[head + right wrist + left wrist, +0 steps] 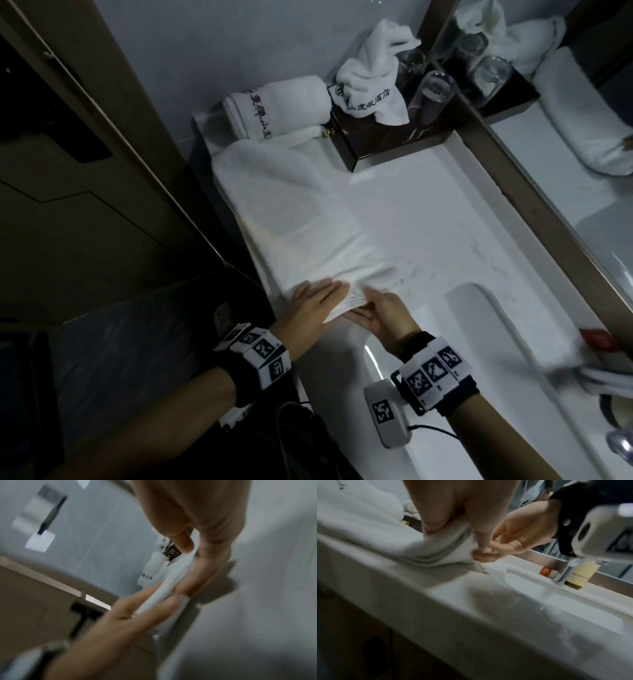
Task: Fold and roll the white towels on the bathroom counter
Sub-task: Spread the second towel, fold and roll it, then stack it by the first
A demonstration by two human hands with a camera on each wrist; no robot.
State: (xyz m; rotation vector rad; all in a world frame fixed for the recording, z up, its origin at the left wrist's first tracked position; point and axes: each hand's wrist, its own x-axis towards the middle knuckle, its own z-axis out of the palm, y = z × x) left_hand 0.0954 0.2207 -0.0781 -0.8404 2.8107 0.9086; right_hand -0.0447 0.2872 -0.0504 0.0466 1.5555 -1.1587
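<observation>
A long white towel, folded lengthwise, lies along the left side of the white counter. Its near end is raised slightly off the surface. My left hand lies on top of that end, and in the left wrist view the cloth bunches between its thumb and forefinger. My right hand pinches the same edge from the sink side, thumb above and fingers beneath. In the right wrist view the layered towel edge runs between the right hand and the left hand.
At the far end sit a rolled towel with black lettering and a crumpled towel on a dark box with glasses. The sink basin lies right of my hands, with a faucet and bottle against the mirror.
</observation>
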